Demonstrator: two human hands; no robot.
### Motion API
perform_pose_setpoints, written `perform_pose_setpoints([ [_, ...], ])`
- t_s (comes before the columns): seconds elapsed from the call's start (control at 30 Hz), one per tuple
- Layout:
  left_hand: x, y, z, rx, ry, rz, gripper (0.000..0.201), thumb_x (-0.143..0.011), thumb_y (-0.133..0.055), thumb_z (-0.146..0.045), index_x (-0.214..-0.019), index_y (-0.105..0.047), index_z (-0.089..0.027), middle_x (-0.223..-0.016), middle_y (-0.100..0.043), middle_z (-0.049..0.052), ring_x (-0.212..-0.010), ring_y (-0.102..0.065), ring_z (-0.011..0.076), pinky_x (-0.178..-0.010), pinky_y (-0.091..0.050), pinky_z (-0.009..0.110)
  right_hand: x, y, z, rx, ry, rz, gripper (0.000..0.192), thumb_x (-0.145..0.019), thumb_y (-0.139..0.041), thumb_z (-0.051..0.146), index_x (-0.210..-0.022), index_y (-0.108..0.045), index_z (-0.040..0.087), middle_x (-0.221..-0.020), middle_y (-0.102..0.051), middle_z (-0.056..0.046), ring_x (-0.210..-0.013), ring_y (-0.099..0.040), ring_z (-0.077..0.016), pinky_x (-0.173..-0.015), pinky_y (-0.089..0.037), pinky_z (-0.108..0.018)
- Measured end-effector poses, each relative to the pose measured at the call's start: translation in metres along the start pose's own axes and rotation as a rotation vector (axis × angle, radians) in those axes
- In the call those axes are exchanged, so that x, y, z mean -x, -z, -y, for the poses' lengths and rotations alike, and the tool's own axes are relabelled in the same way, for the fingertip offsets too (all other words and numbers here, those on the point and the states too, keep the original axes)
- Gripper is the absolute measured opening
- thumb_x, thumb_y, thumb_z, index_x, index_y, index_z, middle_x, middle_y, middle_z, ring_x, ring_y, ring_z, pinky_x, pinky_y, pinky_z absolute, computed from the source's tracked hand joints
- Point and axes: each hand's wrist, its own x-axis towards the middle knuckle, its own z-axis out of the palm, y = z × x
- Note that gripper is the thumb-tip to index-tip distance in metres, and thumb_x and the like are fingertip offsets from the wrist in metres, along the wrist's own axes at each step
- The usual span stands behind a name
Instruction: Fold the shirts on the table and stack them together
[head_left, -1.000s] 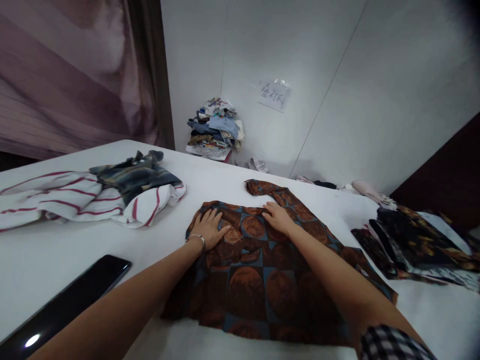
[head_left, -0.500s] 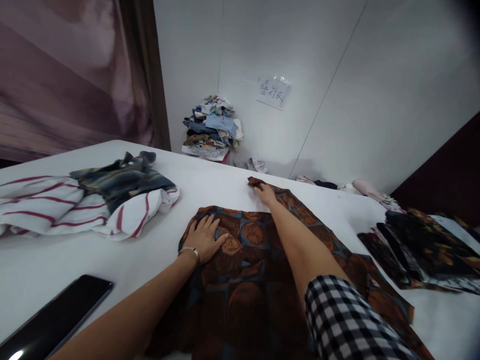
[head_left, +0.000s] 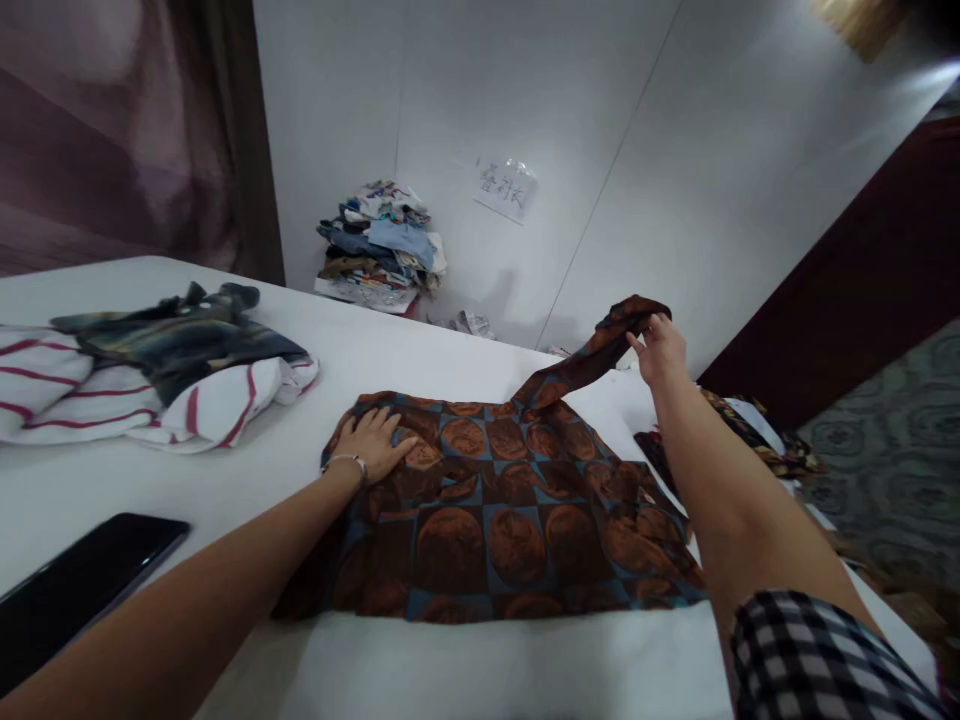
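A brown shirt with round orange patterns (head_left: 495, 510) lies spread on the white table (head_left: 420, 670) in front of me. My left hand (head_left: 371, 445) presses flat on its upper left part, fingers apart; a thin bracelet circles that wrist. My right hand (head_left: 660, 348) is raised above the table at the right and grips the end of the shirt's sleeve (head_left: 600, 350), which stretches up from the garment's far edge.
A striped white-and-red garment with a dark one on top (head_left: 165, 375) lies at the left. A black phone (head_left: 71, 585) rests near the front left edge. Dark patterned clothes (head_left: 750, 440) lie at the right. A clothes pile (head_left: 379, 245) stands against the wall.
My right hand took hold of the sleeve at the far edge and lifted it up and to the right. My left hand stayed pressed on the shirt. The view swung rightward.
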Motion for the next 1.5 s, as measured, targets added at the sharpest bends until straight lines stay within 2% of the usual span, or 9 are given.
perform_pose_setpoints([
  [0.13,-0.01,0.009,0.001,-0.021,0.022,0.067,0.073,-0.084,-0.031,-0.061,-0.139,-0.043,-0.014,-0.152,-0.03,0.013,-0.14,-0.023,0.0319,-0.111,-0.018,0.053,0.024,0.031,0.031,-0.141,-0.1,-0.012,0.02,-0.07,-0.069,0.029,-0.086,-0.058,0.022,-0.083,-0.06,0.003,-0.082,-0.059,-0.0125,-0.077,-0.054,-0.032],
  [0.23,-0.028,0.028,-0.002,-0.024,0.056,0.116,0.066,-0.084,-0.031,-0.061,-0.125,-0.058,-0.017,-0.137,-0.051,0.016,-0.125,-0.045,0.0352,-0.1,-0.036,0.051,0.034,0.046,0.046,-0.152,-0.098,0.069,0.019,-0.071,-0.069,0.026,-0.089,-0.061,0.023,-0.087,-0.063,0.003,-0.082,-0.061,-0.0119,-0.076,-0.053,-0.029],
  [0.37,-0.052,0.048,-0.017,-0.079,0.029,0.039,0.049,-0.086,-0.039,-0.047,-0.118,-0.061,-0.017,-0.127,-0.059,0.016,-0.117,-0.051,0.0336,-0.095,-0.038,0.049,0.033,0.057,0.061,-0.15,-0.072,0.106,0.017,-0.076,-0.064,0.023,-0.093,-0.063,0.023,-0.091,-0.066,0.001,-0.086,-0.063,-0.0133,-0.08,-0.052,-0.032],
  [0.53,-0.072,0.04,-0.031,-0.139,-0.035,0.011,0.042,-0.082,-0.047,-0.024,-0.122,-0.057,-0.02,-0.131,-0.056,0.015,-0.123,-0.045,0.031,-0.1,-0.031,0.051,0.03,0.058,0.074,-0.087,-0.008,0.141,0.018,-0.075,-0.063,0.021,-0.093,-0.066,0.024,-0.095,-0.069,-0.001,-0.089,-0.065,-0.0161,-0.08,-0.053,-0.035],
  [0.77,-0.082,0.042,-0.028,-0.219,-0.065,-0.029,0.028,-0.075,-0.045,-0.01,-0.09,-0.069,-0.013,-0.103,-0.067,0.018,-0.104,-0.057,0.0321,-0.09,-0.036,0.044,0.039,0.06,0.095,-0.018,0.06,0.179,0.019,-0.075,-0.061,0.019,-0.092,-0.068,0.025,-0.093,-0.07,0.001,-0.087,-0.065,-0.0138,-0.087,-0.052,-0.035],
  [0.93,-0.058,0.064,-0.023,-0.246,-0.134,-0.162,0.029,-0.081,-0.041,-0.019,-0.093,-0.067,-0.013,-0.103,-0.066,0.017,-0.102,-0.057,0.0304,-0.088,-0.037,0.042,0.076,0.076,0.141,-0.027,0.207,0.2,0.023,-0.072,-0.063,0.019,-0.095,-0.069,0.023,-0.095,-0.068,-0.001,-0.09,-0.064,-0.0145,-0.095,-0.046,-0.035],
  [1.1,-0.008,0.067,-0.014,-0.269,-0.398,-0.242,0.026,-0.084,-0.041,-0.019,-0.09,-0.064,-0.012,-0.091,-0.064,0.011,-0.09,-0.058,0.0236,-0.091,-0.037,0.041,0.151,0.096,0.18,0.065,0.315,0.125,0.026,-0.071,-0.064,0.018,-0.095,-0.071,0.022,-0.101,-0.068,-0.004,-0.1,-0.063,-0.0212,-0.1,-0.042,-0.041],
  [1.33,0.039,0.046,-0.006,-0.254,-0.52,-0.132,0.024,-0.081,-0.041,-0.015,-0.084,-0.065,-0.015,-0.086,-0.061,0.012,-0.081,-0.06,0.0263,-0.078,-0.043,0.041,0.251,0.12,0.184,0.18,0.299,-0.173,0.03,-0.061,-0.064,0.014,-0.087,-0.074,0.024,-0.089,-0.068,-0.001,-0.09,-0.066,-0.0227,-0.092,-0.05,-0.045],
  [1.5,0.064,0.046,-0.013,-0.168,-0.583,-0.108,0.027,-0.082,-0.038,-0.015,-0.082,-0.065,-0.017,-0.085,-0.06,0.01,-0.078,-0.059,0.0236,-0.072,-0.044,0.037,0.27,0.125,0.181,0.158,0.302,-0.278,0.029,-0.054,-0.066,0.011,-0.079,-0.074,0.024,-0.088,-0.07,0.001,-0.085,-0.066,-0.0202,-0.088,-0.052,-0.042],
])
